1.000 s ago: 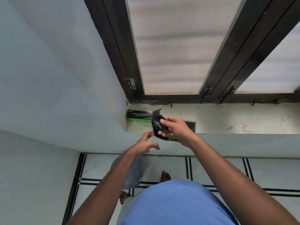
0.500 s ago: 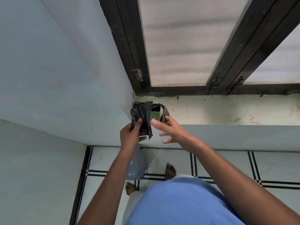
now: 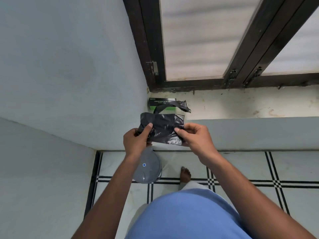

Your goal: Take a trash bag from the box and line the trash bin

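A folded black trash bag [image 3: 164, 128] is stretched between my two hands above the sill's front edge. My left hand [image 3: 136, 140] pinches its left end and my right hand [image 3: 195, 137] pinches its right end. A crumpled black strip [image 3: 179, 106] runs from the bag back over the green and black bag box [image 3: 160, 101], which lies in the left corner of the window sill. Below my left forearm stands the grey trash bin [image 3: 148, 168] on the floor, its domed lid on, partly hidden by my arm.
The stained white sill [image 3: 241, 104] runs right under a dark-framed window [image 3: 198, 40]. A pale wall [image 3: 60, 75] closes the left side. On the tiled floor [image 3: 241, 166] a bare foot [image 3: 185, 175] stands right of the bin.
Both hands have come down and toward me with the bag. My right hand, open half a second ago, now grips the bag's right end, and the bag is spread wider between the hands.
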